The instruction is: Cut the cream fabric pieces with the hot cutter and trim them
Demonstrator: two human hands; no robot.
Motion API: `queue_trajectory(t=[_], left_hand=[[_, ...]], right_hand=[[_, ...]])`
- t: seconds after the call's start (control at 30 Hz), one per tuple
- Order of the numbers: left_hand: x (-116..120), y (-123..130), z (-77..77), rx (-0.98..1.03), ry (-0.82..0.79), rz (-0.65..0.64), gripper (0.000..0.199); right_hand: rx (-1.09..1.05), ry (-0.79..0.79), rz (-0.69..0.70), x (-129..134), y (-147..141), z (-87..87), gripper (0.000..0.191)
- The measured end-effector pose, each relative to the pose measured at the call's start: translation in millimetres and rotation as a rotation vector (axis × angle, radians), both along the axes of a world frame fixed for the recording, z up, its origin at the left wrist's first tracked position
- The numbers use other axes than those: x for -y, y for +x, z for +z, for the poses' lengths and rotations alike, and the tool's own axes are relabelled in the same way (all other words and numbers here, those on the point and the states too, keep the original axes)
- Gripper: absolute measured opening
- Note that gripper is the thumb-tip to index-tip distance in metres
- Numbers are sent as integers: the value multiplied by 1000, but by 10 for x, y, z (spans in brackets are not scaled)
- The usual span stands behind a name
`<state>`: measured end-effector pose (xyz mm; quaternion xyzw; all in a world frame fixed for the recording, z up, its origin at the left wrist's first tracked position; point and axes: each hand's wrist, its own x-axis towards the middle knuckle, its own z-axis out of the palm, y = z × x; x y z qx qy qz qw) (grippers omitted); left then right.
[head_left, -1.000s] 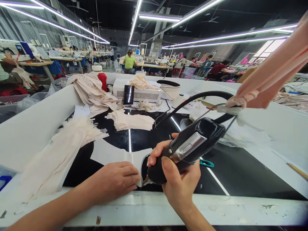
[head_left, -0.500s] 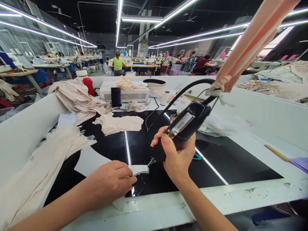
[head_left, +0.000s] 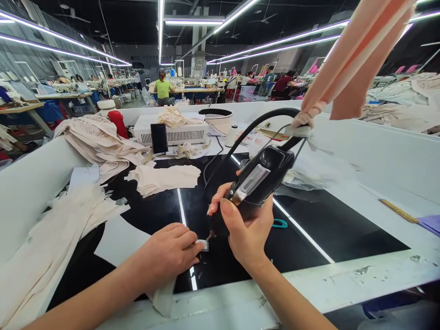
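My left hand (head_left: 172,250) is closed on a pale fabric strip (head_left: 205,245), pressing it against the black table top; its short end sticks out past my fingertips. More of a pale strip (head_left: 165,298) hangs over the front edge below my wrist. My right hand (head_left: 249,229) wraps round a black corded handheld welder (head_left: 256,183), thumb beside its metal lever. Its narrow metal tip (head_left: 211,235) points down at the strip's end, close to my left fingertips; whether it touches cannot be made out. A knotted pink cloth band (head_left: 347,64) holds the tool's cable from above.
Stacked pale fabric pieces (head_left: 163,178) lie ahead, with bigger heaps (head_left: 99,142) at left. Behind them are a phone (head_left: 159,138), a vented white box (head_left: 172,130) and a thread spool (head_left: 232,136). A teal thread snipper (head_left: 280,223) lies right. White walls (head_left: 395,156) edge the table.
My left hand has slid right along the strip, so less of its end shows. The welder's tip has shifted slightly left and down. The view has moved a little.
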<state>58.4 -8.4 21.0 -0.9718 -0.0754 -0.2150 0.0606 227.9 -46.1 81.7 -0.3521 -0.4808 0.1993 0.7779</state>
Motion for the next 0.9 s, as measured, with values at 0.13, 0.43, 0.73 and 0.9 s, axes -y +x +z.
queue_trajectory(t=[0.13,0.43,0.73,0.9], left_hand=[[13,-35,-7,-3,-3,42,20],[-4,-64,-12,-8,-47,43,22],[-17,-80,44,-26,-134,10,23],[-26,-90,45,-41,-167,19,24]], right_hand=[[8,3,-7,-5,2,-3,31],[-5,-14,6,-8,10,-25,35],[0,8,4,-29,14,-19,31],[-12,8,-15,-23,29,1,31]])
